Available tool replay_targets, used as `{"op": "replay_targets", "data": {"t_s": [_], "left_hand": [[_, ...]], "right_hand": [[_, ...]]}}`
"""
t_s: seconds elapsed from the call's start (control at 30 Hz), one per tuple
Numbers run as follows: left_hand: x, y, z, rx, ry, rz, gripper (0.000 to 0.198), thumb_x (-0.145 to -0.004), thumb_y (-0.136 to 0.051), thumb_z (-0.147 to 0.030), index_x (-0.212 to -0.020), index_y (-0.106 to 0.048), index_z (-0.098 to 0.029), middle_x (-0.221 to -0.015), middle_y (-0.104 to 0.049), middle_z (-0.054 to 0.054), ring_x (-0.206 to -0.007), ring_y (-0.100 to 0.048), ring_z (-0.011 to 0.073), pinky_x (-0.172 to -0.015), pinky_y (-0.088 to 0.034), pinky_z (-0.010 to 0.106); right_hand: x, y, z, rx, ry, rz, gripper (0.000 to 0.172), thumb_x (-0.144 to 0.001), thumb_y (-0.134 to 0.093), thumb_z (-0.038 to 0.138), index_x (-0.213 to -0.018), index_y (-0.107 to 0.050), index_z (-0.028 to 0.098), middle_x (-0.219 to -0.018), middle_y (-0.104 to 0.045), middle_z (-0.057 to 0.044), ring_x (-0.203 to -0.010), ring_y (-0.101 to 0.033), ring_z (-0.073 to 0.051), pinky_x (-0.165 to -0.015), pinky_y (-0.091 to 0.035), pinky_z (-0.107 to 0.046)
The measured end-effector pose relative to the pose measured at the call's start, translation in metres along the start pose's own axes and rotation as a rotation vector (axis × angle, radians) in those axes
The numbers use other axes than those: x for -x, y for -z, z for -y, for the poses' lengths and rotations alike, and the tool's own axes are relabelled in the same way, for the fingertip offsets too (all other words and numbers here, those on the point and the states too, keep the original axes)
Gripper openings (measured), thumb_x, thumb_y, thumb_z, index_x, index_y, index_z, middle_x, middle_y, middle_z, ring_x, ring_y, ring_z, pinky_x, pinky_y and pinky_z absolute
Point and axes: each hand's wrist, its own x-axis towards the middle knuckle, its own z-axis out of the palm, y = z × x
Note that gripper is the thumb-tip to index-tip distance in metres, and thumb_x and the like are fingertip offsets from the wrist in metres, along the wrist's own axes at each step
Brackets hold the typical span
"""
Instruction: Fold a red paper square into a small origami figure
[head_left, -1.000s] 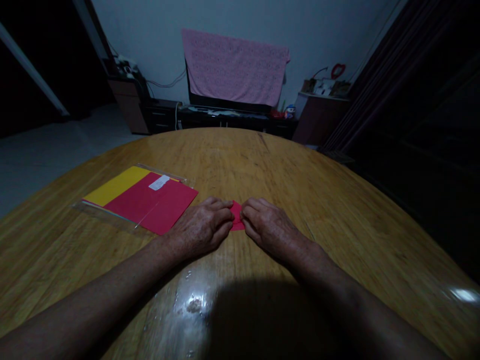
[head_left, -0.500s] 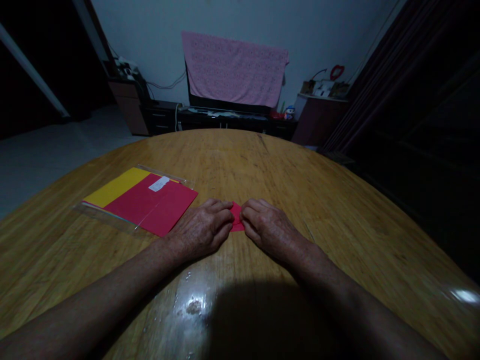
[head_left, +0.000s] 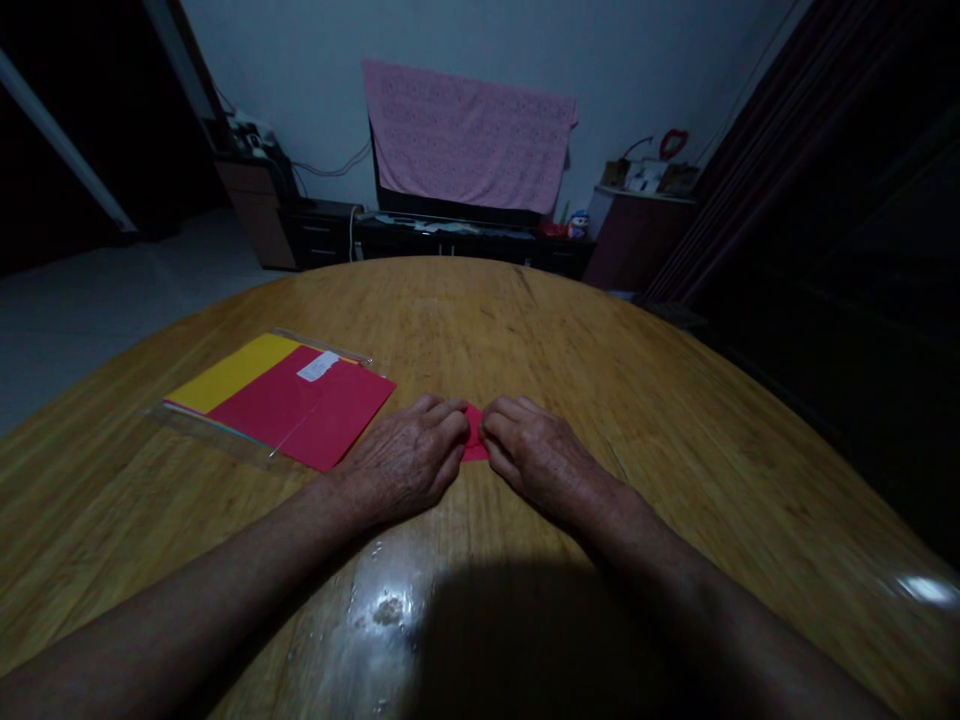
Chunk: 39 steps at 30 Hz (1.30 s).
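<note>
A small piece of folded red paper [head_left: 474,438] lies on the wooden table, its two sides covered by my fingers. From the left, my left hand [head_left: 412,450] closes on it with curled fingers pressed down. My right hand [head_left: 532,440] grips the opposite side, its fingertips bent onto the paper. Only a narrow strip of red shows between the hands, so the shape of the folds is mostly hidden. Just left of my left hand rests a clear plastic sleeve with red and yellow paper sheets [head_left: 300,400] and a white label on it.
The round wooden table [head_left: 675,520] has a curved far edge. Beyond it stands a low black cabinet [head_left: 322,235] with a screen covered by a pink cloth [head_left: 472,140]. A dark curtain [head_left: 720,190] hangs at the right.
Almost nothing differs. My left hand's fingers have shifted very slightly on the red paper; my right hand stays in place.
</note>
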Motion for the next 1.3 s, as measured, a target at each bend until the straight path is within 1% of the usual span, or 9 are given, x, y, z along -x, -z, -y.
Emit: {"op": "replay_targets", "data": {"t_s": [0.1, 0.2, 0.4, 0.7, 0.9, 1.1, 1.3], "left_hand": [[-0.0020, 0.0002, -0.0022, -0.017, 0.007, 0.004, 0.019, -0.092, -0.038, -0.018, -0.099, -0.056, -0.015, -0.118, -0.059, 0.012, -0.109, -0.052, 0.0263, -0.090, -0.050, 0.042], [-0.0028, 0.0002, -0.0033, -0.014, 0.024, 0.011, 0.019, -0.092, -0.038, -0.018, -0.098, -0.056, -0.014, -0.117, -0.059, 0.013, -0.107, -0.053, 0.0262, -0.090, -0.050, 0.042], [0.0014, -0.0022, -0.0015, 0.028, 0.018, -0.012, 0.019, -0.092, -0.040, -0.018, -0.101, -0.056, -0.014, -0.127, -0.058, 0.014, -0.114, -0.051, 0.0260, -0.096, -0.048, 0.041], [0.0022, -0.0035, -0.0026, 0.008, 0.037, -0.015, 0.021, -0.093, -0.039, -0.019, -0.102, -0.058, -0.014, -0.129, -0.058, 0.013, -0.115, -0.052, 0.0255, -0.097, -0.048, 0.039], [0.0025, -0.0030, -0.0023, -0.008, 0.032, 0.009, 0.020, -0.093, -0.040, -0.019, -0.102, -0.057, -0.013, -0.131, -0.057, 0.014, -0.114, -0.052, 0.0261, -0.096, -0.048, 0.040], [0.0023, -0.0019, -0.0030, -0.024, 0.035, 0.018, 0.022, -0.094, -0.039, -0.020, -0.105, -0.056, -0.013, -0.141, -0.049, 0.014, -0.116, -0.050, 0.0255, -0.098, -0.046, 0.040], [-0.0018, 0.0000, -0.0014, -0.020, 0.033, 0.053, 0.021, -0.093, -0.039, -0.019, -0.104, -0.056, -0.013, -0.139, -0.052, 0.013, -0.113, -0.050, 0.0264, -0.097, -0.047, 0.042]], "right_hand": [[0.0002, -0.0001, -0.0001, 0.007, -0.001, 0.001, 0.011, -0.091, -0.050, 0.015, -0.082, -0.056, 0.017, -0.088, -0.057, -0.006, -0.080, -0.048, -0.017, -0.073, -0.042, -0.030], [0.0004, -0.0013, -0.0006, 0.015, 0.002, -0.005, 0.011, -0.092, -0.049, 0.015, -0.084, -0.057, 0.017, -0.089, -0.057, -0.006, -0.083, -0.049, -0.018, -0.075, -0.043, -0.030], [0.0003, -0.0017, -0.0004, 0.022, 0.002, -0.008, 0.013, -0.093, -0.048, 0.016, -0.085, -0.058, 0.017, -0.090, -0.058, -0.007, -0.084, -0.050, -0.018, -0.076, -0.043, -0.031], [-0.0003, -0.0007, 0.0008, 0.046, -0.005, 0.008, 0.011, -0.092, -0.050, 0.015, -0.085, -0.059, 0.016, -0.090, -0.059, -0.006, -0.085, -0.051, -0.018, -0.076, -0.042, -0.030], [-0.0002, -0.0025, -0.0002, 0.049, -0.007, 0.002, 0.012, -0.092, -0.050, 0.016, -0.085, -0.059, 0.016, -0.090, -0.059, -0.006, -0.084, -0.051, -0.018, -0.075, -0.043, -0.031], [0.0002, -0.0024, -0.0007, 0.035, 0.001, -0.006, 0.013, -0.093, -0.048, 0.017, -0.085, -0.059, 0.016, -0.091, -0.059, -0.007, -0.085, -0.050, -0.018, -0.076, -0.043, -0.031], [0.0003, -0.0019, -0.0015, 0.021, 0.003, -0.011, 0.013, -0.092, -0.048, 0.016, -0.084, -0.058, 0.017, -0.089, -0.058, -0.006, -0.082, -0.049, -0.018, -0.074, -0.043, -0.031]]}}
